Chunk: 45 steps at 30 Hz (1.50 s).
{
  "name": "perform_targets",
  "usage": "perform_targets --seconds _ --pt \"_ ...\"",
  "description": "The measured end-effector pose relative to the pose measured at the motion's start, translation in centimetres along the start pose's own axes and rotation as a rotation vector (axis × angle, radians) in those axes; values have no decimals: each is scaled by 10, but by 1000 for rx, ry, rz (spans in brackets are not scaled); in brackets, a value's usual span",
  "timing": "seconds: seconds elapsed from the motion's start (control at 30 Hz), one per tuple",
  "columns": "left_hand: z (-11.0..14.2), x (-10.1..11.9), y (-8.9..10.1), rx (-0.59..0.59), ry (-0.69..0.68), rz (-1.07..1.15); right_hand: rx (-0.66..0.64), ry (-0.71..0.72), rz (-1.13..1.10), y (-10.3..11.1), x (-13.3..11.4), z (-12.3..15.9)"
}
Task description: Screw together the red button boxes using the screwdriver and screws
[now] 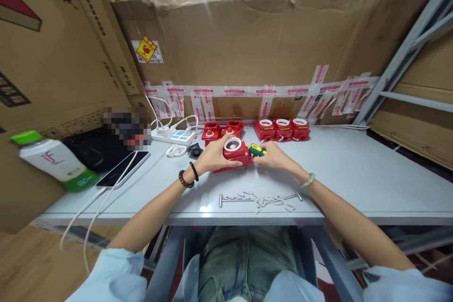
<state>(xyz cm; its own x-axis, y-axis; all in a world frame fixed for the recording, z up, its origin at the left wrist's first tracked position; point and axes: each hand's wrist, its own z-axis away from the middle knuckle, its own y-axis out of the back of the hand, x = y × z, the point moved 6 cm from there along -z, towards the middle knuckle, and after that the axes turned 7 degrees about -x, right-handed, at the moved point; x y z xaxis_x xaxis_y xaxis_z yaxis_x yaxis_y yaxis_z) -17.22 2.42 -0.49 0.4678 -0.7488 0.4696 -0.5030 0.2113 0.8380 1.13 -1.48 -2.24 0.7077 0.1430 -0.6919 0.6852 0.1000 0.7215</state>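
Note:
My left hand (212,155) is closed round a red housing (239,155) with a white ring on its upper face, held tilted just over the table. In my right hand (273,155) is a green and yellow screwdriver (256,150), its handle gripped by the fingers. The screwdriver's tip end meets the right side of the housing, though the exact contact is too small to make out. Nearer to me lie several loose screws (244,195), metal T-shaped bars (221,200) and tangled white cords (264,202).
Behind my hands stand red housings with white rings (283,128) and two red open-topped parts (232,127). Leftward are a power strip (175,137), white rings (176,151), a black part (194,151), a phone (123,170) and a bottle (56,160). Cardboard (247,42) walls the back.

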Motion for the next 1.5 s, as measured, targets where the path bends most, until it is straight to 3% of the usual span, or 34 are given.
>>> perform_targets --seconds 0.13,0.33,0.53,0.9,1.23,1.37,1.5 --pt "2 -11 11 -8 84 -112 56 102 226 0 -5 -2" --pt "4 -24 27 27 180 -229 -66 202 278 -24 -10 -8" --pt "5 -31 31 23 221 -230 -165 188 301 -33 -14 -8" --pt "4 -30 24 -1 216 -274 -135 139 372 -5 -2 13" --pt "4 -20 14 -51 153 -200 -218 -57 206 51 45 105" --pt "2 -13 4 -99 116 -185 -246 -121 221 54 60 124" --pt "2 -8 -5 -145 82 -181 -265 -118 216 45 57 122"
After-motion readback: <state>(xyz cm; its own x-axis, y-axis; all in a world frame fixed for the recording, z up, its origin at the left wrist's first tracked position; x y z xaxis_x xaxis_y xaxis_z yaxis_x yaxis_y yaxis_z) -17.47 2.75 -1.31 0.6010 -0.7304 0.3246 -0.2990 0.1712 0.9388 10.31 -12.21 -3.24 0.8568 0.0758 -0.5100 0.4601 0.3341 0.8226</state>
